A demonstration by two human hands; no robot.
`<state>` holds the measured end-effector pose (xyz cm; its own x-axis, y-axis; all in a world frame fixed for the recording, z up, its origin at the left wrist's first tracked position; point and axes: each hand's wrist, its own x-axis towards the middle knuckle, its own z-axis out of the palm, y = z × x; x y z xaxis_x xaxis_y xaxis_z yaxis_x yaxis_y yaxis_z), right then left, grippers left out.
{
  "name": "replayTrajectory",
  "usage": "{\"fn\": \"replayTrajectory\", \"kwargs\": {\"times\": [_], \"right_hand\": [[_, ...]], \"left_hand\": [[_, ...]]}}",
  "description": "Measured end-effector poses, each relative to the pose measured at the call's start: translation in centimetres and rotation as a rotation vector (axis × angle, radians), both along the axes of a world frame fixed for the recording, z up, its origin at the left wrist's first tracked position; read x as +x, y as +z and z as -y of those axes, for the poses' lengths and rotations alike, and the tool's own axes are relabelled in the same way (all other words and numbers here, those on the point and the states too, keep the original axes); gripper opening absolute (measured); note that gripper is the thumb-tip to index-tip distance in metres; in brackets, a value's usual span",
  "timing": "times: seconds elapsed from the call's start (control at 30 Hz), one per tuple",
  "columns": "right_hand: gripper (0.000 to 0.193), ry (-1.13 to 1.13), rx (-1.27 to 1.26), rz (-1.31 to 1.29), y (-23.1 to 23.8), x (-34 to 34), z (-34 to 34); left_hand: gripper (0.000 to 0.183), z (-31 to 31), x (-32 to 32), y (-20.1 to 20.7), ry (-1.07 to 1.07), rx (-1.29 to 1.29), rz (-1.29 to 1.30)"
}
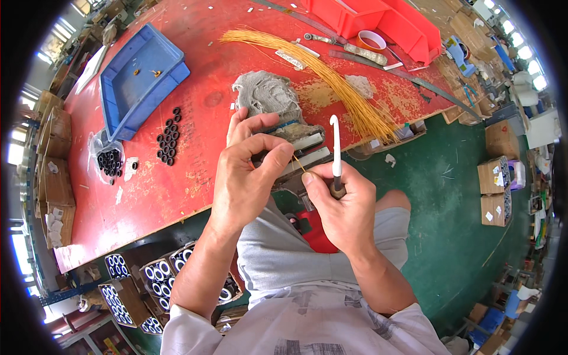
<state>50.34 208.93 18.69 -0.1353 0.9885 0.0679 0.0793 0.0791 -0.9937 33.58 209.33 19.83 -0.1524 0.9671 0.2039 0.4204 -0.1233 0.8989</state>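
Note:
My left hand (245, 177) is closed in a pinch, thumb against index finger, on one end of a thin golden wire (300, 163); its other fingers are raised. The wire slants down to my right hand (346, 204), whose thumb and index finger close on its other end. That same hand also grips a white hook-ended tool (336, 139) with a dark handle, hook upward. Just beyond both hands is a bench vise (309, 142) with pale jaws, partly hidden by my left hand. A grey cloth (266, 94) lies over its back.
On the red table (195, 195) lie a long bundle of golden wires (337, 83), a blue tray (142, 77), black rings (168, 139) and a bag of more rings (109, 161). Red bins (378, 23), a tape roll (371, 40) and a ratchet wrench (322, 38) sit farther back.

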Motion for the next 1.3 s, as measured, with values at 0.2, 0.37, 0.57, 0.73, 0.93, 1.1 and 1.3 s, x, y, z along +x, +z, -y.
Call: {"fn": "replayTrajectory", "kwargs": {"times": [0.2,0.37,0.57,0.73,0.93,1.1,1.3], "right_hand": [[0.011,0.034,0.022,0.009,-0.2,0.4,-0.2],[0.010,0.087,-0.001,-0.028,0.3,0.8,-0.5],[0.009,0.097,-0.012,-0.029,0.7,0.5,-0.3],[0.008,0.102,-0.009,0.006,0.7,0.7,-0.4],[0.005,0.110,0.006,-0.088,1.1,1.2,-0.2],[0.019,0.439,-0.014,-0.114,3.4,3.7,-0.1],[0.015,0.541,0.180,0.060,5.4,3.4,-1.2]], "left_hand": [[0.014,0.0,-0.3,-0.2,-0.031,-0.003,0.016],[0.014,-0.1,-0.7,-0.5,-0.042,0.003,0.018],[0.014,0.0,-0.1,-1.6,-0.004,0.067,0.049],[0.011,-0.1,0.0,-1.2,-0.010,0.096,0.053],[0.010,-0.1,0.1,-1.5,-0.013,0.108,0.060],[0.008,0.0,0.7,-2.5,0.029,0.178,0.091],[0.005,0.5,1.6,-3.2,0.108,0.289,0.175]]}}
